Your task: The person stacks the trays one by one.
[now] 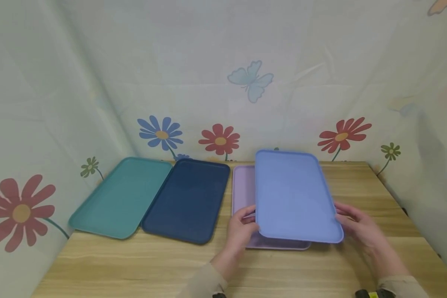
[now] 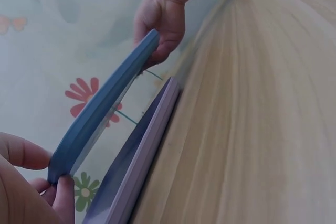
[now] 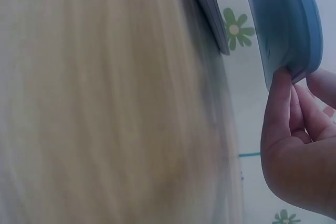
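A light blue tray (image 1: pixel 294 194) is held up above the table between both hands. My left hand (image 1: pixel 239 231) pinches its left edge near the front corner, thumb on top and fingers beneath, as the left wrist view shows. At the opposite edge my right hand (image 1: pixel 363 229) grips the tray, its fingers under the rim in the right wrist view. Below lies a lilac tray (image 1: pixel 243 190), partly covered from sight by the blue one. A gap separates the two trays in the left wrist view (image 2: pixel 137 150).
To the left a navy tray (image 1: pixel 188 200) and a teal tray (image 1: pixel 123 198) lie side by side on the wooden table (image 1: pixel 134 265). A flower-printed cloth (image 1: pixel 193 54) hangs behind and along the sides of the table.
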Available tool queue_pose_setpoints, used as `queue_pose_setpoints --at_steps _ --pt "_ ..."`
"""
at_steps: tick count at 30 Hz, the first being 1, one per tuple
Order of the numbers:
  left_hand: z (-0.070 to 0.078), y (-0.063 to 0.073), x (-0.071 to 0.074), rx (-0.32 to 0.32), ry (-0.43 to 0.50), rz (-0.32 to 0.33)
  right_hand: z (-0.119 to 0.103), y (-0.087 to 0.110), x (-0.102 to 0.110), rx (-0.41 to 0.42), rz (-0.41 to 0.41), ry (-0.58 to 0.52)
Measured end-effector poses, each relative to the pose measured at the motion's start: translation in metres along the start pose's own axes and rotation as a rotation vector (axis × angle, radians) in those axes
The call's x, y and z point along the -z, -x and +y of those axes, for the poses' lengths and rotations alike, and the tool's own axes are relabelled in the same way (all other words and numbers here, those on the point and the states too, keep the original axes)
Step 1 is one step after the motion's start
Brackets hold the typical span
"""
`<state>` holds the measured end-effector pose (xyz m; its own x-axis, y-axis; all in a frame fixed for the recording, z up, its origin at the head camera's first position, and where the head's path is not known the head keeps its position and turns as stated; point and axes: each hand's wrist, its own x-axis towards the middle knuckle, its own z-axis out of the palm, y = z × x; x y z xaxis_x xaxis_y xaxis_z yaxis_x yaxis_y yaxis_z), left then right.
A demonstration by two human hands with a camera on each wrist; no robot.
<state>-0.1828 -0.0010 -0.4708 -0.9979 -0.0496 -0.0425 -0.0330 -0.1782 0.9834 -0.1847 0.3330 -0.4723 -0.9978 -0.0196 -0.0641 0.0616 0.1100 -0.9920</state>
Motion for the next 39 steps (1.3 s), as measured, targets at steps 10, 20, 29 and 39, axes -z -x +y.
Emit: queue_pose_setpoints --at_steps 10,20,29,39 --pt "-0.006 0.004 0.015 0.0 -0.046 0.038 0.0 -0.005 -0.017 -0.025 -0.01 0.101" --pt "-0.002 0.005 0.034 0.029 -0.073 0.034 -0.001 -0.01 -0.032 -0.059 -0.077 0.087" --pt "-0.005 0.004 0.045 0.051 -0.118 0.063 -0.004 -0.013 -0.044 -0.082 -0.115 0.046" --pt "-0.004 0.002 0.053 0.069 -0.155 0.085 0.007 -0.02 -0.048 -0.018 -0.177 -0.082"
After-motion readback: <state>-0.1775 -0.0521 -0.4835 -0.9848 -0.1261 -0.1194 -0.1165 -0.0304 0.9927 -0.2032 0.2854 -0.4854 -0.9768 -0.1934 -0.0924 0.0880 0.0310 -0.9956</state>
